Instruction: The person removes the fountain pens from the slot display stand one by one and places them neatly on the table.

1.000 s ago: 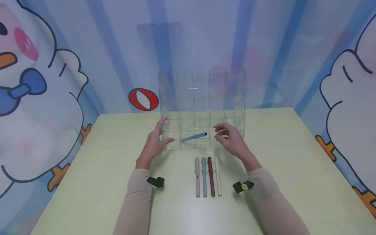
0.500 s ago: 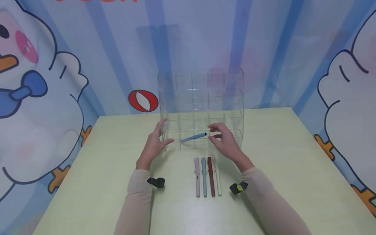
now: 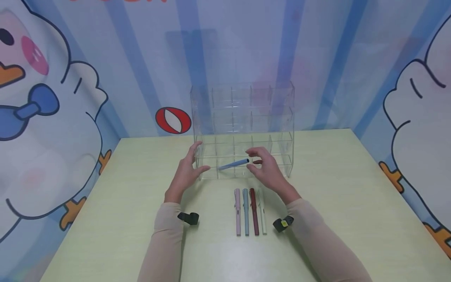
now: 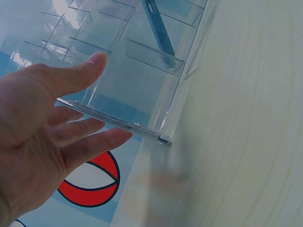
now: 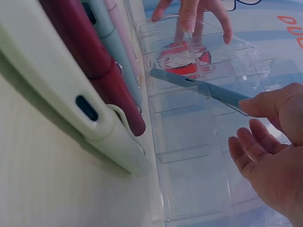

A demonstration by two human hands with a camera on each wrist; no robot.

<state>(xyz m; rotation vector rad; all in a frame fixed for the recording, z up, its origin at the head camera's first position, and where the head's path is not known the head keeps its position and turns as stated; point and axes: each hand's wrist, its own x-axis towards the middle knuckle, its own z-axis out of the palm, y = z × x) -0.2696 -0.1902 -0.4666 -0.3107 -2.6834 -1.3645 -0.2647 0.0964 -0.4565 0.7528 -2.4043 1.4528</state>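
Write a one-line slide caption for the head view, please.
Right hand touches a blue pen lying in a clear acrylic organizer; left hand steadies its side.

We see a pale green table [image 3: 116, 219] with a faint wood grain, lit evenly from above. Behind it hangs a blue-striped backdrop [image 3: 148, 58] printed with white cartoon ducks [image 3: 49, 129], one on either side, and a red-and-white ball [image 3: 173, 120] low on the backdrop, just above the table's far edge.
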